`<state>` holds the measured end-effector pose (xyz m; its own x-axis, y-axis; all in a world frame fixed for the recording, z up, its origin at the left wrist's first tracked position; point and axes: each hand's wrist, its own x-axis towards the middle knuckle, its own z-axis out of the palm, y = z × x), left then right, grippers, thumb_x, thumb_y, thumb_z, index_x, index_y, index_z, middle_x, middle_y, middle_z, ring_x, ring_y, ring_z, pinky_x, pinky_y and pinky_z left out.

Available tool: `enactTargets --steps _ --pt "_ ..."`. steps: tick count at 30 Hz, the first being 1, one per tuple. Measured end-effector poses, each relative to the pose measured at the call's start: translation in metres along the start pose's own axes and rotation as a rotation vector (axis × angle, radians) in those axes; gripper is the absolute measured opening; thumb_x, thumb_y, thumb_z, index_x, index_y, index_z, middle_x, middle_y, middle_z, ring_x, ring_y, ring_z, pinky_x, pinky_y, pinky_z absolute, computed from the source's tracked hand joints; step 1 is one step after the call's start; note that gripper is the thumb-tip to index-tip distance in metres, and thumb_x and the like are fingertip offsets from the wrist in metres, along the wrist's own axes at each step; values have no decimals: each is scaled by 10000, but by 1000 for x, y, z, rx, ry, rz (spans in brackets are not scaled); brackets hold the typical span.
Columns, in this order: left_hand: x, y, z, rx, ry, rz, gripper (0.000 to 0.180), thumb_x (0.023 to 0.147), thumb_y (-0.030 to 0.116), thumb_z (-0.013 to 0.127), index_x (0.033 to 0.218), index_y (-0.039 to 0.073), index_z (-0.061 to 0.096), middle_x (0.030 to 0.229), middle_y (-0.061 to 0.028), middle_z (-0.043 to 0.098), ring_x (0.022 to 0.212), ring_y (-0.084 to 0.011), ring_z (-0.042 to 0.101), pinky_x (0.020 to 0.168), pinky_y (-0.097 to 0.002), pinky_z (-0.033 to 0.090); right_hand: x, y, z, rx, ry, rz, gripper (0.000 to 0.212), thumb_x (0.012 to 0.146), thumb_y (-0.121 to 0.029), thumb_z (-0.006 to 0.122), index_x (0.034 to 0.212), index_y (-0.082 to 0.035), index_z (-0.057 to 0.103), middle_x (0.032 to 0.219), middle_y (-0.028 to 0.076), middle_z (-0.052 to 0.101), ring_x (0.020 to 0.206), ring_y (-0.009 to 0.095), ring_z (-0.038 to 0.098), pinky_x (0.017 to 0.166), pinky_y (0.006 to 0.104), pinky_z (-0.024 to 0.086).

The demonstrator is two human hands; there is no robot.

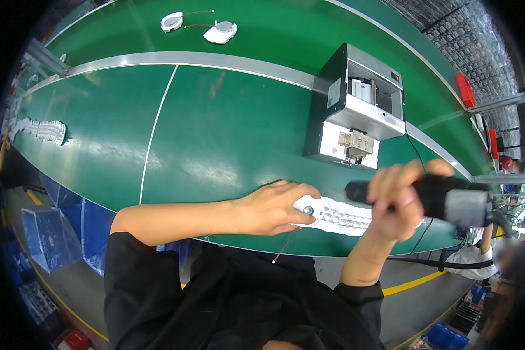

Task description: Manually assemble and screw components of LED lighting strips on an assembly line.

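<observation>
My left hand [272, 208] is closed around the edge of a small white plastic part [303, 203] with a round shiny spot in its middle. A thin wire [284, 247] hangs from that part over the table's near edge. My right hand [397, 201], slightly blurred, grips a black electric screwdriver [437, 197] held nearly level above the table, its narrow end towards the left hand. Between the hands lies a row of nested white plastic parts [345, 218], touching or close beside the held one.
A black and silver screw feeder [356, 111] stands beyond my right hand. Two white parts with wires [220, 32] [172, 22] lie on the far green strip, past a metal rail [216, 60]. More nested white parts [46, 131] sit far left. Another person [469, 259] is at right.
</observation>
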<state>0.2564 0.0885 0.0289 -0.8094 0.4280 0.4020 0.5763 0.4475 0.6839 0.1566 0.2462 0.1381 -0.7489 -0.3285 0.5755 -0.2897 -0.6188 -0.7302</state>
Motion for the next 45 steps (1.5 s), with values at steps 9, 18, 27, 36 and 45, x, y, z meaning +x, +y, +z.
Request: enactTargets --steps 9,18,27,36,45 --pt "-1 -2 3 8 22 20 344 693 94 742 1017 161 648 1205 -113 479 971 -300 554 831 -392 476 51 17 -11 -260 108 8 386 789 4 527 1154 7 403 622 65 477 442 125 437 452 304 427" --pt "0 -1 1 8 41 16 305 690 91 733 983 151 671 1194 -100 481 967 -289 561 844 -385 470 -24 -11 3 -65 34 139 430 750 -19 622 1106 -85 389 602 49 461 412 138 433 418 296 400" --pt "-4 1 3 3 47 9 309 688 103 729 988 163 687 1188 -97 495 970 -282 563 834 -378 477 -57 -8 7 -87 55 227 425 756 -8 621 1085 -97 366 635 63 477 476 155 453 481 318 435" --pt "-2 4 -2 -16 4 -33 356 626 74 684 979 117 692 1204 -128 490 967 -303 563 837 -385 475 -67 -8 13 -215 -135 174 366 737 80 604 1000 -59 392 662 83 510 553 179 513 540 321 455" --pt "0 -9 -44 -141 21 -33 419 567 53 690 981 112 669 1211 -100 530 1079 -287 494 929 -424 350 -24 -33 -21 120 -79 -96 538 741 -10 629 1210 -64 371 587 33 469 428 150 482 413 284 460"
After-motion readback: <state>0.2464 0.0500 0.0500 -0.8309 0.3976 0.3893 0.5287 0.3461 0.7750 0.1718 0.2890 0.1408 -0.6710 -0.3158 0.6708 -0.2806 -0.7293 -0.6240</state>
